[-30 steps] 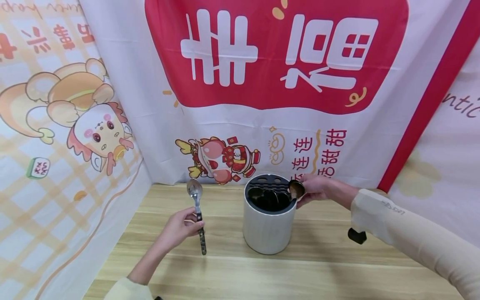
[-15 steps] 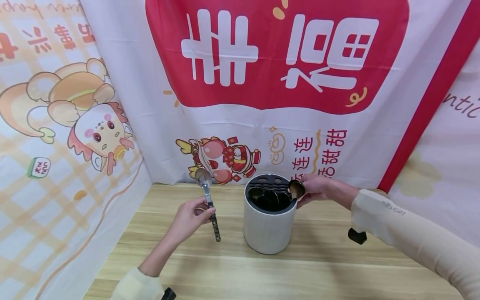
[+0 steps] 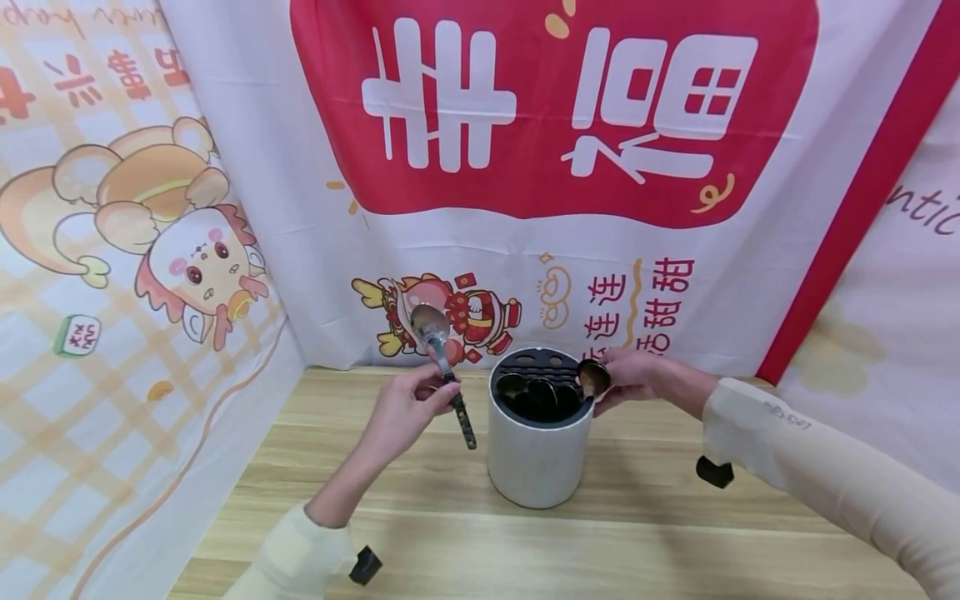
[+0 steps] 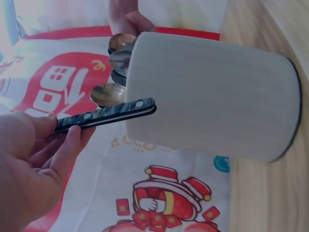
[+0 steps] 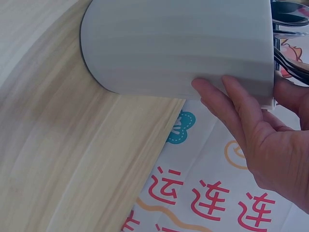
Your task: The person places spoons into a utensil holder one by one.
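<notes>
My left hand (image 3: 405,412) pinches a spoon (image 3: 462,417) by its dark, marbled handle between thumb and fingers. The metal bowl points up and away, and the handle's end tilts down toward a white cylindrical utensil holder (image 3: 534,467). In the left wrist view, the riveted handle (image 4: 106,114) crosses in front of the holder's top edge; the spoon's bowl is out of that view. My right hand (image 3: 628,377) grips the holder's far right rim, with fingers (image 5: 239,99) on its side and the thumb at the top. Several spoons and other utensils stand in its black slotted insert (image 3: 536,360).
A pale wooden table (image 3: 420,542) carries the holder. Printed cloth hangs behind it (image 3: 450,233) and along the left side. A black wrist device (image 3: 365,565) sits at the left cuff, and another black device (image 3: 714,472) is under the right sleeve.
My left hand has moved right and away from me with the spoon, bringing the handle's end close to the holder. The right hand and the holder have stayed in place.
</notes>
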